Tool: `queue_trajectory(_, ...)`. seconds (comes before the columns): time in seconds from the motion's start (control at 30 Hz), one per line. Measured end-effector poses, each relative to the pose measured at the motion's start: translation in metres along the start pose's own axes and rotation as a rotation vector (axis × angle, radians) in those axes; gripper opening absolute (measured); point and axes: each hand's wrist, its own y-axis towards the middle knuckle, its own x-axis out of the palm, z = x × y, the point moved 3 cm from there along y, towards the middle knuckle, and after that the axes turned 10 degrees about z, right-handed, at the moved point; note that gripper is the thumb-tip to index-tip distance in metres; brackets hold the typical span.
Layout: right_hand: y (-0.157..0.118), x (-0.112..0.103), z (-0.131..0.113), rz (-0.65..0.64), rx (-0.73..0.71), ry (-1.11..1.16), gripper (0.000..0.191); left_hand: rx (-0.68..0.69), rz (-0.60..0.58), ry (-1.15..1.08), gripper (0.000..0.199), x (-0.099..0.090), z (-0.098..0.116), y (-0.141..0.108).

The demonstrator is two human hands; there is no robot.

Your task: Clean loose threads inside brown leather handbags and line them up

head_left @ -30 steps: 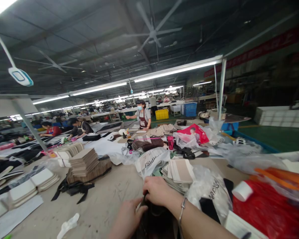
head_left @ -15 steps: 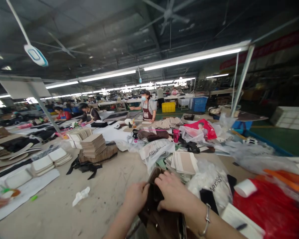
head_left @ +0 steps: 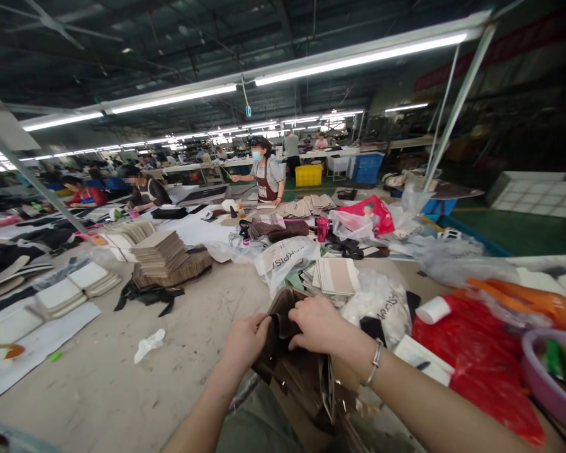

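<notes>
A dark brown bag with shiny metal bits and an open mouth is held in front of me, just over the near edge of the table. My left hand is closed on the left side of its rim, thumb on top. Gripping the opposite side is my right hand, its fingers curled over the edge and a silver bangle on the wrist. The bag's inside is dark, and my right fingertips are partly hidden in its folds.
Stacked beige pieces and white panels lie left on the table. Beyond the bag are printed plastic bags and light panels. A red plastic bag and purple basin sit right. A co-worker stands across.
My view has tilted down and turned right, bringing the purple basin and more of the brown bag into sight. Both hands keep their hold on the bag. A hand at the far left has left view.
</notes>
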Motion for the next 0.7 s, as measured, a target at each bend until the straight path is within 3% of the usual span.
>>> queue_trajectory(0.07,0.001,0.001,-0.005,0.015,-0.018,-0.003,0.047,0.039,-0.029,0.042,0.037,0.002,0.0,0.001)
queue_trajectory(0.23,0.008,0.001,-0.006,0.03,-0.07,-0.004,0.014,0.038,-0.02,0.049,0.038,0.002,-0.001,0.0)
queue_trajectory(0.43,0.018,-0.005,0.025,0.095,0.149,-0.038,0.021,0.017,-0.053,0.032,0.035,0.001,0.0,-0.001)
queue_trajectory(0.7,0.019,-0.012,0.026,0.264,0.107,-0.026,0.016,-0.01,-0.072,-0.016,0.038,0.005,-0.001,-0.004)
